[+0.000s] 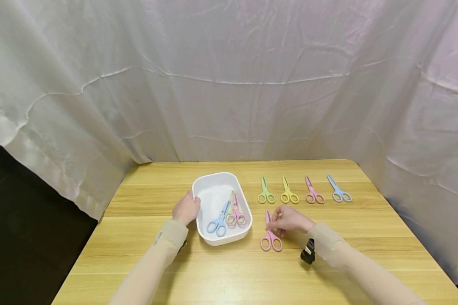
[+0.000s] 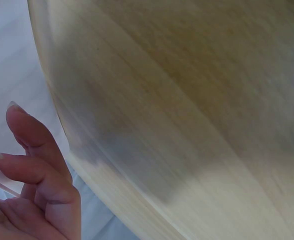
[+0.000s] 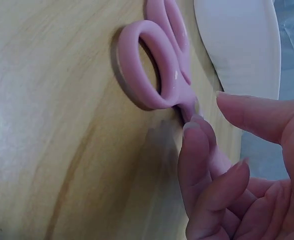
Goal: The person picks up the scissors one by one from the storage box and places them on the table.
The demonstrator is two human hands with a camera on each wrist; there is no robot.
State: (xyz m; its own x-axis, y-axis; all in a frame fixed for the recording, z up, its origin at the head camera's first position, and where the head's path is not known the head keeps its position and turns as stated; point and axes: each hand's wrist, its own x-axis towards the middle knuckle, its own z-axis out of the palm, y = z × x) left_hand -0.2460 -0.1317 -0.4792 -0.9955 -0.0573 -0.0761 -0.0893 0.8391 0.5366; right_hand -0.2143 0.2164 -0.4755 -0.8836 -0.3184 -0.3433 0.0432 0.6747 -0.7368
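Pink scissors (image 1: 269, 235) are lying at four o'clock from the white box (image 1: 226, 240), blades pointing to twelve, at nine from the nearer right hand (image 1: 291, 219); its loosely bent fingers are touching them, thumb apart. The left hand (image 1: 187, 208) is gripping the box.

The left arm (image 1: 149, 269) and right arm (image 1: 370, 273) reach forward, slanting inward. The left hand (image 1: 186, 208) has its back upward, the fingers bent. The right hand (image 1: 290, 219) also has bent fingers, and its thumb (image 3: 257, 117) stands apart from the fingertips.
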